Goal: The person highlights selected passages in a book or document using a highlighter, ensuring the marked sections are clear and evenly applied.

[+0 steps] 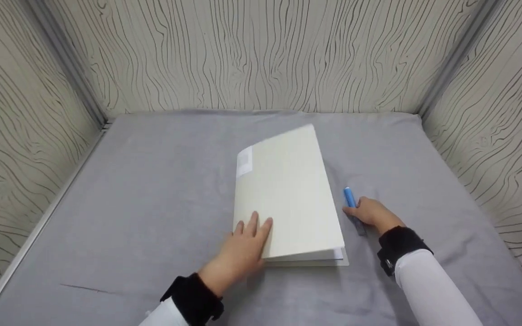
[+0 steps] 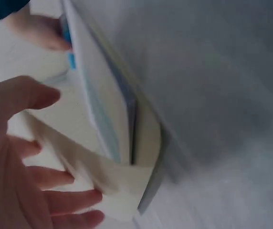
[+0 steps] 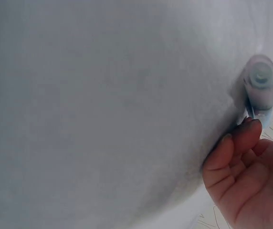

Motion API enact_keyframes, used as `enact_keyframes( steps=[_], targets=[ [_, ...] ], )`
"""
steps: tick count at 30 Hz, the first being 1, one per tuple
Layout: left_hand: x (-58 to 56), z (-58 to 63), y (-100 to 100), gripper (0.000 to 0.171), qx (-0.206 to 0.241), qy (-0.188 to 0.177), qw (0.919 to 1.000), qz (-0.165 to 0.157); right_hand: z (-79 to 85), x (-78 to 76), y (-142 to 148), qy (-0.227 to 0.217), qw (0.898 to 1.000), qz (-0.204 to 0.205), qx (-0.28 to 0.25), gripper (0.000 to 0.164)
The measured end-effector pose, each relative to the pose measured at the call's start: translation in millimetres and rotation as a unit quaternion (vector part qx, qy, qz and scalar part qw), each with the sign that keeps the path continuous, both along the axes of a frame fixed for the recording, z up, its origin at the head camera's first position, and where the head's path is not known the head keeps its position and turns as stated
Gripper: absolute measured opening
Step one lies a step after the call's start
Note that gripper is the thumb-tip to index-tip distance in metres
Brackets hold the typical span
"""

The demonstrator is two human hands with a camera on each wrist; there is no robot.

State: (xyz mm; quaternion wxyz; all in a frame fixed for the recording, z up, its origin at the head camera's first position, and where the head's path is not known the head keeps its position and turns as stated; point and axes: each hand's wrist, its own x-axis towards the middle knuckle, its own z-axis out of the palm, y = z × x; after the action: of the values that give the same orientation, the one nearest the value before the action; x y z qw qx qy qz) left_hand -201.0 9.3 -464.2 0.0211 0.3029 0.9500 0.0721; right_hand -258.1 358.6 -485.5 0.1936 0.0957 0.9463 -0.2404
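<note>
A cream-coloured folder (image 1: 292,190) lies on the grey cloth with its spine to the left and a white label near the top. Its cover slants, and white sheets (image 1: 306,256) show at the near edge. On the lower left of the cover rests my left hand (image 1: 240,251), fingers spread and fairly straight; the left wrist view shows its fingers (image 2: 74,200) along the folder. To the right of the folder, my right hand (image 1: 372,213) pinches a slim blue tube (image 1: 349,197) with a clear greyish lower end. The right wrist view shows the tube's round translucent end (image 3: 261,78).
Grey cloth (image 1: 166,181) covers the table, with creases at the right. Panels with a wood-grain pattern (image 1: 261,54) stand at the back and both sides, joined by grey metal posts (image 1: 68,59). A thin dark reddish mark (image 1: 84,288) lies at the front left.
</note>
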Motion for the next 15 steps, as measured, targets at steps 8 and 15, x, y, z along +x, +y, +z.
enact_keyframes(
  steps=[8, 15],
  targets=[
    [-0.4, -17.5, 3, 0.063, -0.111, -0.058, 0.9916, -0.034, -6.5, 4.7, -10, -0.001, 1.0, -0.001, -0.001, 0.064],
    [-10.0, -16.6, 8, 0.067, -0.111, -0.072, 0.9899, -0.05, -3.9, 3.3, -4, 0.012, 1.0, 0.003, 0.008, 0.065]
  ],
)
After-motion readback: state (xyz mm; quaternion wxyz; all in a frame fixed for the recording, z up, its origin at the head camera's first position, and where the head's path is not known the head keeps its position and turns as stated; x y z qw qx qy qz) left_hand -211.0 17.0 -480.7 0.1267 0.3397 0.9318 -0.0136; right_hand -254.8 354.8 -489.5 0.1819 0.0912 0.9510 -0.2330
